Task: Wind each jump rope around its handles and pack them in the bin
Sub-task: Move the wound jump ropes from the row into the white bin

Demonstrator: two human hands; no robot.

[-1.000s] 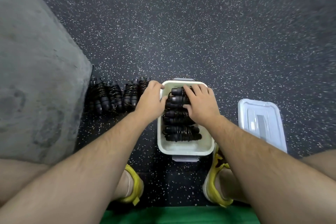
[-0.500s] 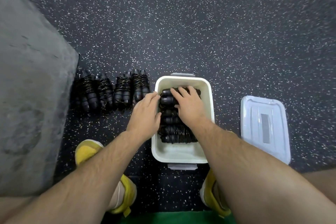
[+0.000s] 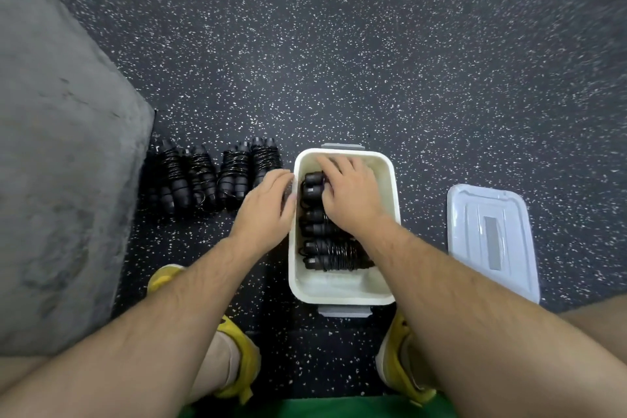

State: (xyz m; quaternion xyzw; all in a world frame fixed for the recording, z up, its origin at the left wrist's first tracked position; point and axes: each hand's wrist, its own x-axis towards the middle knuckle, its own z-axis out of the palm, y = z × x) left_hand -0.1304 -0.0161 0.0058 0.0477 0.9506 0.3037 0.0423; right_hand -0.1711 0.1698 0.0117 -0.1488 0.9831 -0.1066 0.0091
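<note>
The head view is taken from above, over a white bin (image 3: 342, 295) set on the speckled floor (image 3: 373, 61) between the person's yellow shoes (image 3: 237, 360); several wound ropes (image 3: 334, 253) are seen lying crosswise in the bin, stacked from its near end toward the far end; the right hand (image 3: 349, 193) is laid over the farthest bundles, its fingers spread and only lightly bent, so that pressing rather than gripping is suggested, though what lies under the palm cannot be told; the left hand (image 3: 266, 205) is held just outside the bin's left wall, fingers relaxed, nothing being visibly held, and whether the wall is touched cannot be told; four more wound bundles (image 3: 217, 176) are lined up on the floor left of the bin, beside a grey mat (image 3: 61, 163); the lid (image 3: 492, 241) is lying apart on the right; the packing step is judged to be in hand, with winding seemingly done; next, the seated bundles are to be released and a floor bundle fetched, probably by the left hand, and laid crosswise in the space remaining.
</note>
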